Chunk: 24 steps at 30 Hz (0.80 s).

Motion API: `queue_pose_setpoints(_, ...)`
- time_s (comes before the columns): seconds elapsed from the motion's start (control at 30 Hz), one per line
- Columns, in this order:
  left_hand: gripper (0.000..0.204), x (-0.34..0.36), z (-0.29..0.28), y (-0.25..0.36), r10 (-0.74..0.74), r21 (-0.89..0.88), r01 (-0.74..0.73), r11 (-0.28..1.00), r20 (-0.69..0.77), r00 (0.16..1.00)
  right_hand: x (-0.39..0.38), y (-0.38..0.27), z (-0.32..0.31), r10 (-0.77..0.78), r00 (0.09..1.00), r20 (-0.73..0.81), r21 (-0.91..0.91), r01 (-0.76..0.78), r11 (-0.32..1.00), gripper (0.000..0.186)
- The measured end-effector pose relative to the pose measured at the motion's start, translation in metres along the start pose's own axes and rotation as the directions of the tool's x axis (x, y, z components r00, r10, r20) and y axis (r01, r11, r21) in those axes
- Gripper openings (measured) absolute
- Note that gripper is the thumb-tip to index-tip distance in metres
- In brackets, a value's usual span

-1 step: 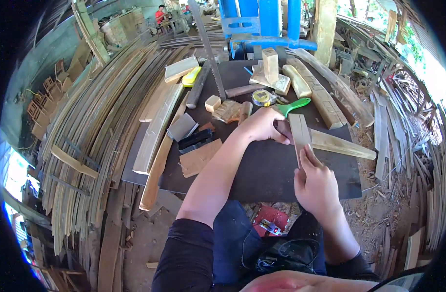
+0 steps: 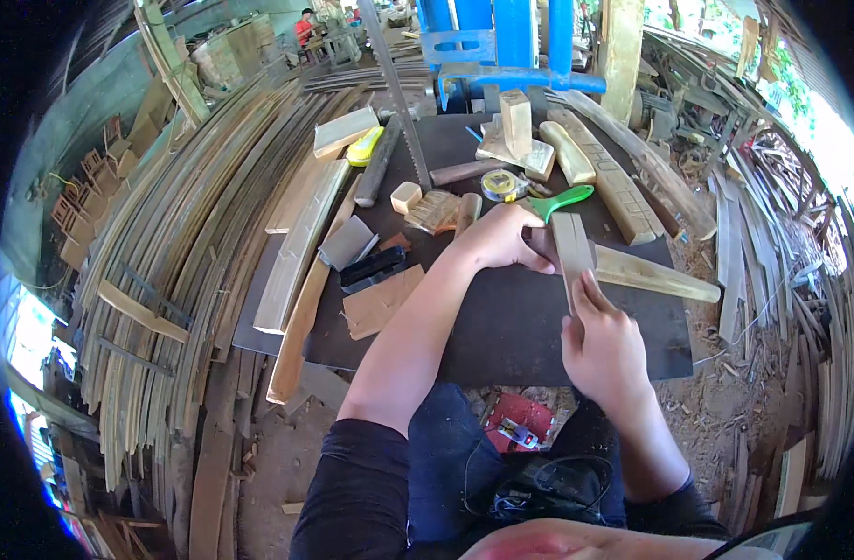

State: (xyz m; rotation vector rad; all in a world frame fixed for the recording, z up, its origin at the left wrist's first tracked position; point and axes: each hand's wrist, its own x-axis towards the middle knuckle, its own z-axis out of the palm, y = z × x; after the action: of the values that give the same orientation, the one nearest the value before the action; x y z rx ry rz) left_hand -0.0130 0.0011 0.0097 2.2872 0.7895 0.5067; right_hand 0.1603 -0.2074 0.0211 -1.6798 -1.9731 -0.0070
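My left hand (image 2: 509, 241) is closed around the dark end of a tapered piece of wood (image 2: 660, 274), which lies across the black tabletop and points right. In my right hand (image 2: 608, 350) is a flat, narrow wooden block (image 2: 570, 241), gripped at its near end with the fingers along its side. That block crosses over the tapered piece just right of my left hand. What its underside is like is hidden. Just beyond my left hand lie a green-handled tool (image 2: 565, 200), a tape measure (image 2: 503, 186) and a wide bristle brush (image 2: 434, 213).
The black tabletop (image 2: 520, 336) also holds a long board (image 2: 305, 243), a yellow tool (image 2: 363, 147), a sandpaper sheet (image 2: 386, 301) and several wood blocks. An upright saw blade (image 2: 403, 121) rises at the far side. Stacked planks (image 2: 194, 205) fill the left. A person (image 2: 305, 30) sits far back.
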Motion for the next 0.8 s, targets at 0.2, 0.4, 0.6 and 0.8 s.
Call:
queue_pose_setpoints(0.2, 0.039, 0.001, -0.004, 0.001, 0.050, -0.066, -0.051, 0.997, -0.007, 0.999, 0.071, 0.026, 0.031, 0.009, 0.998, -0.063, -0.026, -0.011, 1.000, 0.035)
queue_pose_setpoints(0.4, 0.045, -0.001, -0.005, -0.002, 0.015, -0.071, -0.016, 0.997, -0.014, 1.000, 0.085, 0.033, 0.023, 0.055, 0.998, 0.036, 0.068, -0.058, 0.996, 0.034)
queue_pose_setpoints(0.6, 0.050, -0.002, -0.005, 0.007, 0.018, -0.005, -0.018, 1.000, -0.003, 1.000, 0.070, 0.042, 0.024, -0.020, 0.999, -0.027, 0.031, 0.021, 0.999, 0.036)
queue_pose_setpoints(0.8, 0.044, -0.001, -0.003, 0.002, 0.066, -0.017, -0.067, 0.998, -0.022, 0.998, 0.072, 0.029, 0.014, -0.090, 0.994, -0.069, -0.164, 0.077, 0.983, 0.028)
